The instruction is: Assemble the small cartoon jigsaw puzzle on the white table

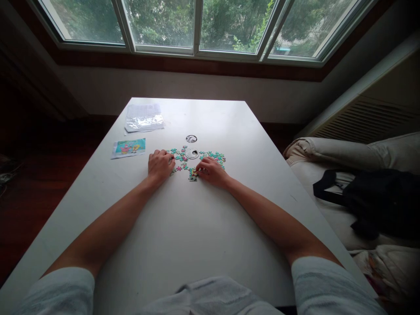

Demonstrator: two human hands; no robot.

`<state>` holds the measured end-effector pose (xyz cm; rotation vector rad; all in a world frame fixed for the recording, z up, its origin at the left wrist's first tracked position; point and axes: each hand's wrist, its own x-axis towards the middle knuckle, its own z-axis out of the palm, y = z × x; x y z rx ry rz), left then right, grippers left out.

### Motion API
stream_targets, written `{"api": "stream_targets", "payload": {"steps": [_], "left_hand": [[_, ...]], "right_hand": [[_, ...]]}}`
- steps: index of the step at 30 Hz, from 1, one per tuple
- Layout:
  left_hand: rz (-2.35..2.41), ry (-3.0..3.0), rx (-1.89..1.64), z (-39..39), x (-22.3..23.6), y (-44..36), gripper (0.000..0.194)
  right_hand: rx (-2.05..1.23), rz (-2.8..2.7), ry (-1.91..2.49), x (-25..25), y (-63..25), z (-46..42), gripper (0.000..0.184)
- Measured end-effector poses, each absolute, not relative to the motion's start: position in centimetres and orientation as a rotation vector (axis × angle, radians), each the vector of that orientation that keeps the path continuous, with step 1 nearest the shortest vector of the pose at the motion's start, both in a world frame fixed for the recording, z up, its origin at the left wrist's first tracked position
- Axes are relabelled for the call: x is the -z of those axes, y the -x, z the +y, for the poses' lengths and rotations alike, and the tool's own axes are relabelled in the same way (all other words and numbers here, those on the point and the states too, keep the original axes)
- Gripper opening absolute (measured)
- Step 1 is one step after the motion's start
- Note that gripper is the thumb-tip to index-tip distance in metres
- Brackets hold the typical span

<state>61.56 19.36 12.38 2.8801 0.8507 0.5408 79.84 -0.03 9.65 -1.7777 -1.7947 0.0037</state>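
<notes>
Joining small puzzle pieces looks to be the step in hand. Leftmost on the white table (197, 227) lies the picture card (129, 148), pink and yellow figures on blue-green, with a clear bag (144, 118) beyond it. The left hand (159, 165) rests at the left edge of the loose pieces (179, 168), fingers bent over them; whether it grasps one, I cannot tell. Next come two round items, a dark-rimmed disc (191, 138) farther off and a pale disc (192, 153) among the pieces. Nearer the person sits the small joined patch (192, 175), between the hands. The right hand (211, 171) touches its right side, thumb and fingers drawn together; a piece may be pinched there, but the fingers hide it. More pieces lie just beyond that hand. As I judge it, the next move calls for matching edge and colour, then light, level pressure while the patch is steadied.
</notes>
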Motion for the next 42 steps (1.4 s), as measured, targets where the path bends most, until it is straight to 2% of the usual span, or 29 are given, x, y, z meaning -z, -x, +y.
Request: {"api": "stream_targets", "payload": {"steps": [31,42], "left_hand": [[0.753,-2.777,-0.448,20.7,-12.0,-60.6,0.023],[0.726,-2.692,-0.312,20.7,-11.9,-61.3,0.022]], "right_hand": [[-0.021,-1.772,1.756,-9.4,-79.8,-0.1,0.003],[-0.036,-1.764,1.76,-9.4,-79.9,0.0,0.003]]}}
